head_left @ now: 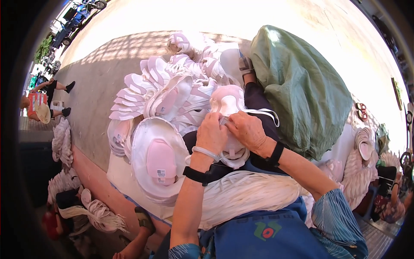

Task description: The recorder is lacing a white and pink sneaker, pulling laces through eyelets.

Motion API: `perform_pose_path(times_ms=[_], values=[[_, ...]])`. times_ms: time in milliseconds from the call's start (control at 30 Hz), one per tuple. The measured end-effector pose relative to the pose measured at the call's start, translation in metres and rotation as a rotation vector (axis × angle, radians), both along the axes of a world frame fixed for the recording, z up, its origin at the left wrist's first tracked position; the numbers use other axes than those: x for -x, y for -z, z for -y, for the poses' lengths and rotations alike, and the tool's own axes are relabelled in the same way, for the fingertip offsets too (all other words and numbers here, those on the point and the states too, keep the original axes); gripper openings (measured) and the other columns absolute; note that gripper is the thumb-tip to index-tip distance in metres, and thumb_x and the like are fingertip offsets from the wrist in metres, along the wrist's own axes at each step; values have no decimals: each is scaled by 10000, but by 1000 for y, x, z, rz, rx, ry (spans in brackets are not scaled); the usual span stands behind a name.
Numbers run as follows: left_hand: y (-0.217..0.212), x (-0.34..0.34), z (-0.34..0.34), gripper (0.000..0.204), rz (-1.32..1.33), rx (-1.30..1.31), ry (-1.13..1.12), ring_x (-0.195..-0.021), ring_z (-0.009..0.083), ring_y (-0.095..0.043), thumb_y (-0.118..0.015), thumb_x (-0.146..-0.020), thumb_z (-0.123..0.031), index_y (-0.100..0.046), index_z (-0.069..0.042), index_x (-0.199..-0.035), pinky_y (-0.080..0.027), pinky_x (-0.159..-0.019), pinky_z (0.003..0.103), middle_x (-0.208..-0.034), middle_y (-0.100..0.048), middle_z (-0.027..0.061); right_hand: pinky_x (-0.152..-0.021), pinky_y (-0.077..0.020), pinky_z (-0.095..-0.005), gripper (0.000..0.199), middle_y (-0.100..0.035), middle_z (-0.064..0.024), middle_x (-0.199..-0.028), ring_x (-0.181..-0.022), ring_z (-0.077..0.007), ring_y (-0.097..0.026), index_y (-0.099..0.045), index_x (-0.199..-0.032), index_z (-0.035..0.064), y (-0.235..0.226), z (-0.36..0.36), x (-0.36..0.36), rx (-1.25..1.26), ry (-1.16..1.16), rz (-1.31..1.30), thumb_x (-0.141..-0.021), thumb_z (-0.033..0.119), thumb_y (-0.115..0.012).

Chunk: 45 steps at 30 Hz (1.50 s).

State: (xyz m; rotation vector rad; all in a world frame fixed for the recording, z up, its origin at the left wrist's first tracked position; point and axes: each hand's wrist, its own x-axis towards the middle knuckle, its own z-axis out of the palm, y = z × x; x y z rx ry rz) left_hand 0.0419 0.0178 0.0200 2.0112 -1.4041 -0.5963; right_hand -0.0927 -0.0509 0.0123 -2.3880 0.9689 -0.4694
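A pink and white sneaker upper (pixel 227 97) rests across my lap, its toe pointing away from me. My left hand (pixel 211 136) is closed at the upper's lacing, fingertips pinched together. Beside it, my right hand (pixel 250 131) pinches a white shoelace (pixel 266 112), which loops out to the right. My fingers hide the exact grip and the eyelets. Over my lap lies a thick bundle of white shoelaces (pixel 250 192). To the left, nested sneaker uppers (pixel 157 162) show pink insides; a larger heap of uppers (pixel 172 93) spreads beyond.
A large green sack (pixel 297 90) bulges at the right, close to my leg. More stacked uppers (pixel 360 166) stand further right. At the left, a person (pixel 41 105) sits, and another person's foot (pixel 145 219) is near the lower left. Parked vehicles (pixel 71 26) line the far left.
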Motion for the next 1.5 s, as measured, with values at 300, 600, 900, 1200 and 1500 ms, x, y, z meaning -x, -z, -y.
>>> perform_pose_path(times_ms=[300, 600, 900, 1200, 1500], values=[[-11, -6, 6, 196, -39, -80, 40, -931, 401, -590, -548, -802, -54, -558, 12, -986, -482, -798, 429, -986, -600, 223, -565, -520, -368, 99, -590, -121, -766, -665, -281, -643, -591, -822, 38, -1, 5, -15, 228, -129, -132, -781, 128, -601], [-7, -7, 2, 347, -99, -43, -38, -898, 350, -610, -658, -724, -120, -543, 18, -1020, -484, -814, 407, -993, -604, 194, -560, -488, -372, 157, -589, -203, -654, -591, -303, -601, -582, -720, -27, -24, 19, 9, -222, -270, -81, -764, 124, -573], [-19, -3, 7, 363, -47, -113, -9, -918, 351, -616, -647, -723, -149, -542, 25, -1025, -485, -830, 394, -973, -619, 214, -538, -426, -328, 95, -526, -97, -609, -538, -195, -492, -553, -763, -5, -111, -18, 113, -874, -572, -118, -796, 82, -570], [8, -36, 45, 525, -167, -11, -214, -1038, 284, -612, -637, -843, -287, -507, 74, -1201, -482, -886, 356, -1147, -602, 231, -615, -383, -235, 171, -480, -3, -719, -677, -83, -407, -521, -870, -3, -104, 55, 49, -375, -104, 483, -941, 152, -509], [22, -35, 73, 851, -270, -317, -68, -1157, 350, -548, -683, -737, -488, -422, 101, -1293, -431, -961, 372, -1242, -539, 281, -643, -409, -252, 241, -507, 5, -676, -675, -87, -467, -526, -838, 16, -92, 43, 29, -1141, -95, 566, -957, 213, -456]])
